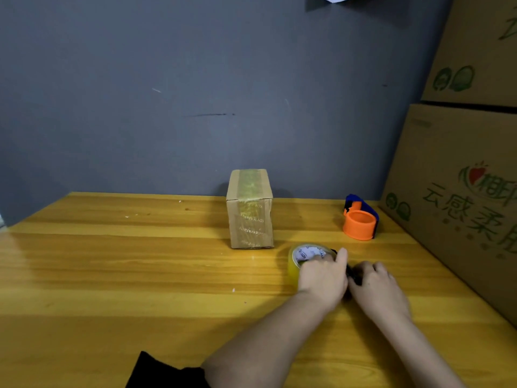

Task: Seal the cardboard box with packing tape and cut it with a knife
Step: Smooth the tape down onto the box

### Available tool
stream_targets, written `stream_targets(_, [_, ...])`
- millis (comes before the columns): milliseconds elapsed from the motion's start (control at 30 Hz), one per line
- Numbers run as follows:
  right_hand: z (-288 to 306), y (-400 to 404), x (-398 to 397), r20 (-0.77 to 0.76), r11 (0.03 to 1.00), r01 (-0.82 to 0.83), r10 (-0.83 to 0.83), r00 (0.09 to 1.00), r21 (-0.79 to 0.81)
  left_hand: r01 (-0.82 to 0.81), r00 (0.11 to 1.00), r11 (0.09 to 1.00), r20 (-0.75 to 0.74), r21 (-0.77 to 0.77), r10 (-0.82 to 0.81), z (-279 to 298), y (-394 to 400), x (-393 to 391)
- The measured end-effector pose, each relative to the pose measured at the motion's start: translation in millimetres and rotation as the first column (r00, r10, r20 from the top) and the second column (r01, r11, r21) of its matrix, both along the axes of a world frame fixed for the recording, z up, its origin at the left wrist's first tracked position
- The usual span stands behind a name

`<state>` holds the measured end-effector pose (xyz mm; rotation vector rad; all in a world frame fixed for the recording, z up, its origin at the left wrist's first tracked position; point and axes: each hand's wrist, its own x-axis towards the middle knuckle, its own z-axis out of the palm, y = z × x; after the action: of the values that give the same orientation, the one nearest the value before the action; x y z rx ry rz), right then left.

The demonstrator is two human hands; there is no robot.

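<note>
Cardboard box (251, 210) upright on counter (112, 275), already taped | left hand (321, 277) clamped on tape roll (300, 259) just right of box | right hand (376, 287) closed on dark object, possibly knife | risk: blade beside fingers could nick them.

Both bare forearms come in from the bottom of the frame and meet at lower right. The left hand (321, 278) lies palm down, fingers curled, forefinger stretched up. The right hand (376, 287) sits just beside it, knuckles up, fingers seemingly closed around something dark, mostly hidden.
</note>
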<state>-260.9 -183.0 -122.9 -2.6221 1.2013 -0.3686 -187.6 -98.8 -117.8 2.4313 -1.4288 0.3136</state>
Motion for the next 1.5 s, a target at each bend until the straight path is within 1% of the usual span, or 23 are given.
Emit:
stream_targets(67, [5.6, -5.0, -1.4, 0.023, 0.998, 0.003, -0.005, 1.0, 0.059, 0.0, 1.0, 1.0, -0.019, 0.026, 0.001, 2.8, 0.8, 1.3])
stream_targets(133, [13.1, -8.9, -1.9, 0.049, 0.996, 0.021, -0.025, 0.998, 0.086, 0.0, 0.997, 0.996, -0.077, 0.086, 0.007, 9.6, 4.4, 2.5])
stream_targets(200, [21.8, -11.2, 1.0, 0.087, 0.998, 0.035, -0.039, 0.995, 0.048, 0.05, 0.991, 0.983, -0.132, 0.178, -0.026, 16.5, 12.2, 4.5])
stream_targets(267, [32.6, -11.0, 8.7, 0.162, 0.999, 0.013, -0.007, 0.987, -0.033, 0.095, 0.989, 0.976, -0.131, 0.195, -0.07, 25.5, 24.2, 7.9])
stream_targets(367, [49.8, -0.8, 30.0, 0.293, 0.986, -0.118, 0.149, 0.944, -0.121, 0.086, 0.996, 0.994, -0.038, 0.062, -0.084, 43.4, 48.5, 21.3])
stream_targets(433, [61.3, 12.8, 48.1, 0.383, 0.965, -0.209, 0.256, 0.888, -0.16, 0.057, 0.998, 0.996, 0.034, -0.072, -0.055, 55.1, 67.2, 37.8])
stream_targets(467, [66.7, 21.8, 57.7, 0.435, 0.957, -0.241, 0.288, 0.853, -0.16, 0.033, 0.999, 0.988, 0.033, -0.152, -0.029, 59.6, 77.0, 48.0])
stream_targets(500, [70.5, 31.1, 67.6, 0.489, 0.951, -0.274, 0.308, 0.816, -0.142, -0.011, 1.0, 0.971, -0.011, -0.239, 0.009, 62.4, 86.6, 58.9])
stream_targets(533, [72.8, 40.5, 77.5, 0.545, 0.944, -0.315, 0.315, 0.777, -0.098, -0.087, 0.993, 0.943, -0.1, -0.322, 0.057, 63.4, 95.6, 70.2])
stream_targets(567, [74.1, 49.9, 86.7, 0.597, 0.93, -0.367, 0.311, 0.74, -0.03, -0.179, 0.97, 0.899, -0.226, -0.4, 0.092, 62.6, 103.5, 80.8])
stream_targets(600, [74.8, 60.0, 95.1, 0.64, 0.907, -0.419, 0.295, 0.71, 0.048, -0.267, 0.93, 0.839, -0.356, -0.474, 0.094, 61.3, 110.9, 90.0])
stream_targets(633, [74.2, 69.0, 102.2, 0.674, 0.88, -0.459, 0.268, 0.688, 0.118, -0.337, 0.892, 0.774, -0.446, -0.537, 0.078, 59.8, 116.9, 97.6])
stream_targets(667, [72.5, 77.0, 108.2, 0.701, 0.855, -0.486, 0.234, 0.674, 0.182, -0.379, 0.874, 0.719, -0.48, -0.583, 0.071, 58.0, 122.0, 103.6])
stream_targets(700, [70.7, 84.3, 113.4, 0.722, 0.831, -0.502, 0.192, 0.664, 0.241, -0.395, 0.878, 0.684, -0.471, -0.613, 0.086, 57.0, 126.4, 108.0])
stream_targets(767, [66.3, 96.4, 120.7, 0.742, 0.799, -0.501, 0.105, 0.662, 0.334, -0.379, 0.913, 0.665, -0.378, -0.644, 0.155, 57.3, 132.9, 115.7])
stream_targets(833, [59.1, 105.9, 126.7, 0.74, 0.772, -0.475, 0.011, 0.673, 0.421, -0.329, 0.944, 0.705, -0.23, -0.629, 0.236, 60.7, 136.8, 125.2])
stream_targets(900, [51.3, 114.0, 130.1, 0.732, 0.715, -0.471, -0.083, 0.677, 0.517, -0.277, 0.959, 0.791, -0.104, -0.546, 0.264, 65.0, 137.9, 135.2])
stream_targets(1000, [44.8, 122.4, 130.8, 0.694, 0.575, -0.478, -0.233, 0.681, 0.663, -0.211, 0.977, 0.911, -0.042, -0.354, 0.21, 70.9, 136.9, 146.1])
stream_targets(1067, [44.9, 124.3, 131.6, 0.669, 0.499, -0.487, -0.296, 0.682, 0.717, -0.177, 0.984, 0.955, -0.017, -0.238, 0.178, 71.8, 136.0, 149.9])
stream_targets(1167, [45.8, 124.5, 135.2, 0.641, 0.414, -0.502, -0.346, 0.685, 0.76, -0.134, 0.991, 0.983, -0.033, -0.129, 0.131, 69.5, 134.5, 153.4])
stream_targets(1267, [46.5, 124.9, 137.9, 0.621, 0.349, -0.516, -0.371, 0.69, 0.782, -0.123, 0.99, 0.983, -0.08, -0.138, 0.112, 63.3, 132.5, 155.5])
stream_targets(1400, [44.3, 126.2, 138.9, 0.609, 0.296, -0.533, -0.417, 0.675, 0.793, -0.106, 0.992, 0.984, -0.082, -0.142, 0.095, 58.9, 130.1, 158.7])
stream_targets(1500, [41.8, 125.5, 139.2, 0.597, 0.276, -0.533, -0.458, 0.658, 0.8, -0.106, 0.991, 0.984, -0.1, -0.145, 0.092, 59.0, 128.8, 158.0])
